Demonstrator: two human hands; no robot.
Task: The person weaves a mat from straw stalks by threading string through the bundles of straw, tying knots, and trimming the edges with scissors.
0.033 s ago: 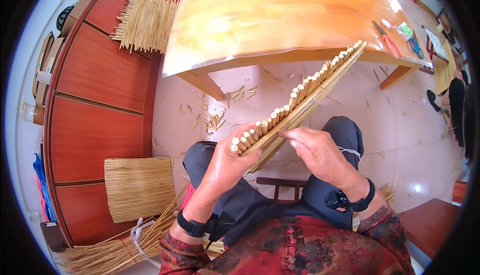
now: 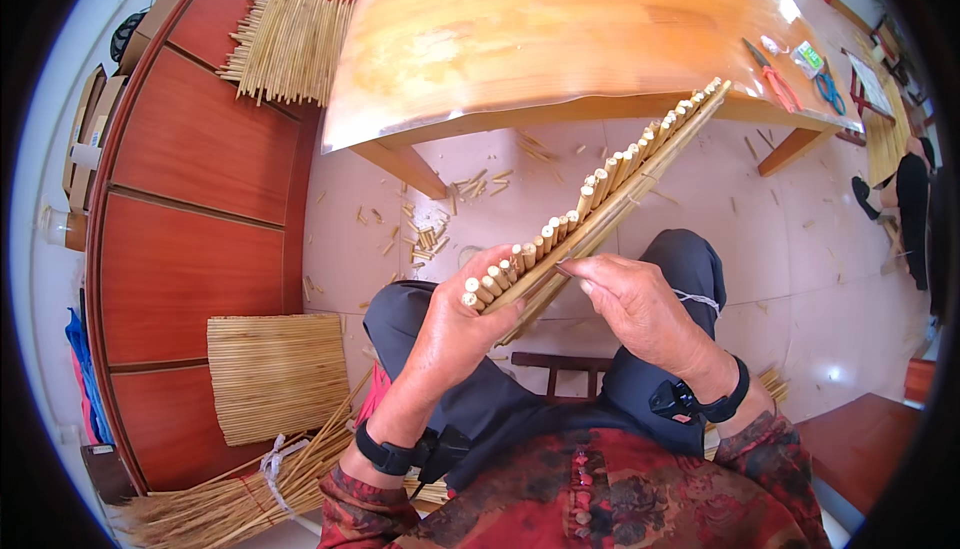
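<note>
Above my lap, a mat of straw-coloured plant stalks [image 2: 590,224] is held tilted, rising from lower left to upper right. Its row of cut, pale stalk ends faces up, at uneven heights. My left hand [image 2: 455,314] is closed round the lower left end, with the thumb on the near side and the other fingers mostly hidden behind. At the mat's near edge, right of its lower end, my right hand [image 2: 640,304] is closed in a pinch, thumb and forefinger together. Whether a thread is between those fingertips cannot be made out.
A wooden table [image 2: 520,39] with a clear cover stands ahead, bearing red-handled pruning shears [image 2: 775,79] and blue scissors [image 2: 829,92]. Stalks are stacked [image 2: 290,44] beside red cabinets [image 2: 195,259]. A finished-looking mat [image 2: 275,379] and a tied stalk bundle [image 2: 250,489] lie left. Offcuts [image 2: 428,239] litter the floor.
</note>
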